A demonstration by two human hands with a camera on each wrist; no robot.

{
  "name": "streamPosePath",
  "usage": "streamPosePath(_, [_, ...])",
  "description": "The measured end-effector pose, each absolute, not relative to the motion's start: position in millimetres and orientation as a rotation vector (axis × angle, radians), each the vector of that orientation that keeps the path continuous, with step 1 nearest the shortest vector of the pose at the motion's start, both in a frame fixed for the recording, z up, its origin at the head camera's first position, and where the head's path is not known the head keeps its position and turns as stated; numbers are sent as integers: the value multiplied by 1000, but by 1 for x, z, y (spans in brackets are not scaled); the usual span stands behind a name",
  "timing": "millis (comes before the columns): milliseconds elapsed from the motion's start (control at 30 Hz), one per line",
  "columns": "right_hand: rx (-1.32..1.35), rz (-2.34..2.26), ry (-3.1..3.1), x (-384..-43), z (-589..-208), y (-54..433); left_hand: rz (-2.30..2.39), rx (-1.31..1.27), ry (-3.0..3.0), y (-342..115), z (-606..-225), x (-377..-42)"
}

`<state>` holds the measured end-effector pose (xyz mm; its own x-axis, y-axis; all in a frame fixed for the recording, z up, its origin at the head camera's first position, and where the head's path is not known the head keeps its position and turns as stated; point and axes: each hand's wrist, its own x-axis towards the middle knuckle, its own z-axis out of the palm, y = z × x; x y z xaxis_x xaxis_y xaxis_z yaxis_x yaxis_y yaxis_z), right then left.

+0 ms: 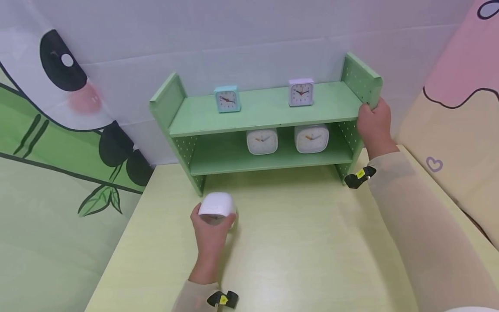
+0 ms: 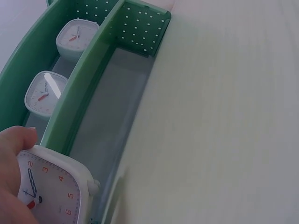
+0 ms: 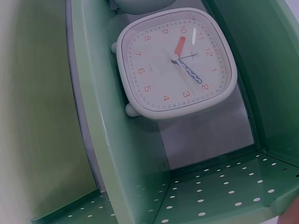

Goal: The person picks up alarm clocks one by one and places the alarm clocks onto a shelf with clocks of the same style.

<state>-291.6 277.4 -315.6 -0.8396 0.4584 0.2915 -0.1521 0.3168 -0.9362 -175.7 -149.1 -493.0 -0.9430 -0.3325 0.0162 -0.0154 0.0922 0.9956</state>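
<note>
My left hand (image 1: 212, 234) grips a white rounded alarm clock (image 1: 216, 203) by its sides, in front of the shelf's lower left. In the left wrist view the thumb lies along the edge of this clock (image 2: 56, 186), whose face shows orange numerals. My right hand (image 1: 375, 123) holds the right side panel of the green two-tier shelf (image 1: 269, 162). Two similar white clocks stand on the lower tier, a left one (image 1: 262, 141) and a right one (image 1: 311, 138). The right wrist view shows one white clock (image 3: 177, 63) close up, near the perforated end panel (image 3: 219, 191).
On the top tier stand a small blue clock (image 1: 227, 99) and a small purple clock (image 1: 301, 92). The shelf rests at the back of a pale wooden table (image 1: 296, 242). Behind it hangs a cloth (image 1: 241, 39) with cartoon prints.
</note>
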Motion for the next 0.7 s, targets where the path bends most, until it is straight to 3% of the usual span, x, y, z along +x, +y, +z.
streamPosePath(700, [-254, 1567, -2042, -290, -316, 276, -1892, 313, -2111, -155, -472, -176])
